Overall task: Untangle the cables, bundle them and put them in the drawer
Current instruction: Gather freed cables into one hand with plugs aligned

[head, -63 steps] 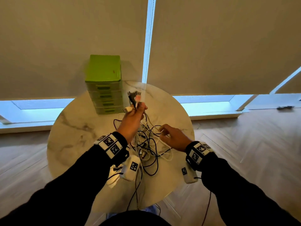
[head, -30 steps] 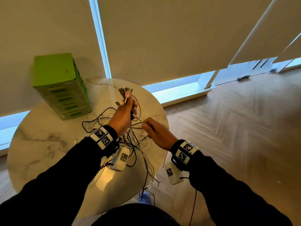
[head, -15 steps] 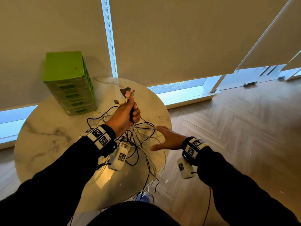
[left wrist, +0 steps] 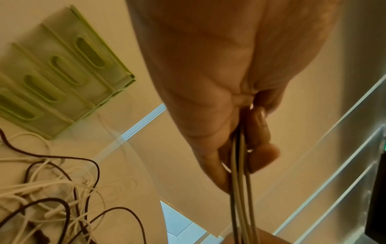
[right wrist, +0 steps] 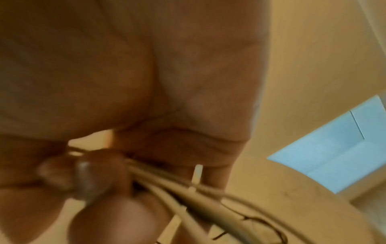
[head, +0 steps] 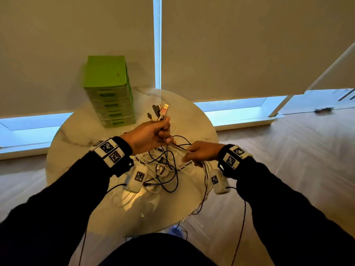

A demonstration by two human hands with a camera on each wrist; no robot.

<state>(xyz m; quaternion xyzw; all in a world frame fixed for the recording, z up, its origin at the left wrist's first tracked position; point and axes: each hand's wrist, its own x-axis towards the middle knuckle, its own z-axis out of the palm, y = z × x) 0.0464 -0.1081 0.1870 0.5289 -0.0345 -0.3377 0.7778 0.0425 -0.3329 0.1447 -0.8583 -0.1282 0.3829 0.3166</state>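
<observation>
A tangle of black and white cables (head: 165, 166) lies on the round marble table (head: 76, 150). My left hand (head: 151, 133) is raised above it and grips a bunch of cable ends, whose USB plugs (head: 160, 111) stick up past my fist. In the left wrist view several pale cables (left wrist: 240, 181) run down through that hand (left wrist: 240, 140). My right hand (head: 199, 152) is to the right of the tangle, fingers curled round several of the same cables (right wrist: 167, 184). The green drawer unit (head: 109, 93) stands at the table's far side, all drawers closed.
Closed roller blinds (head: 240, 45) hang behind the table, with a bright strip of window below them. Wooden floor (head: 297, 160) lies to the right. Some cables (head: 203, 198) hang over the table's near right edge. A small blue-white object (head: 175, 231) sits on the floor under the table.
The head view has swung back left. My right hand, flat and open half a second ago, has closed on the cables right of my left hand. The left hand keeps the plugs raised.
</observation>
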